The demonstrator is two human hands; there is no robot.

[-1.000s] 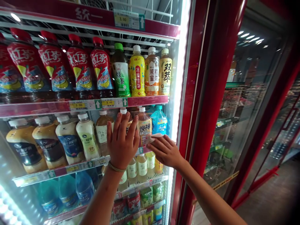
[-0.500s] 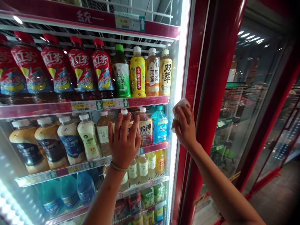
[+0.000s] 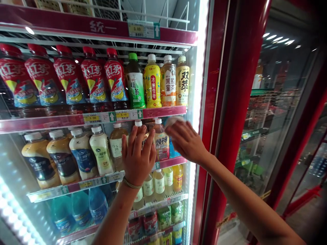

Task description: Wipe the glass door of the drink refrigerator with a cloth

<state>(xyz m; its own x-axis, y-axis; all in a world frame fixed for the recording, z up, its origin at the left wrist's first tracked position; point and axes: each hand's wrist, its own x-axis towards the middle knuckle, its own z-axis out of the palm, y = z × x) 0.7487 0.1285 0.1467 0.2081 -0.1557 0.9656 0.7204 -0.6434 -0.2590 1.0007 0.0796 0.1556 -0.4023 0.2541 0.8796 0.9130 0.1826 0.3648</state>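
Observation:
My left hand (image 3: 139,154) is raised with its fingers spread, palm toward the glass front of a drinks cooler, over the second bottle shelf. A thin band circles its wrist. To the right, my right hand (image 3: 185,141) presses a whitish cloth (image 3: 173,120), mostly hidden under the fingers, toward the glass. Behind it a blue bottle (image 3: 175,149) is partly covered. Between the two hands shows a brown bottle (image 3: 162,144) with a white cap. A yellow bottle (image 3: 152,83) stands on the shelf above.
Red-capped bottles (image 3: 68,76) line the upper left shelf. A bright light strip (image 3: 198,85) runs down the cooler's right side, beside a red door frame (image 3: 242,102). Further right is another glass-fronted cooler with shelves. Several blue bottles (image 3: 97,204) stand lower left.
My right hand has moved left with the cloth, from beside the red frame to in front of the blue bottle. My left hand keeps its place on the glass. The view has shifted slightly.

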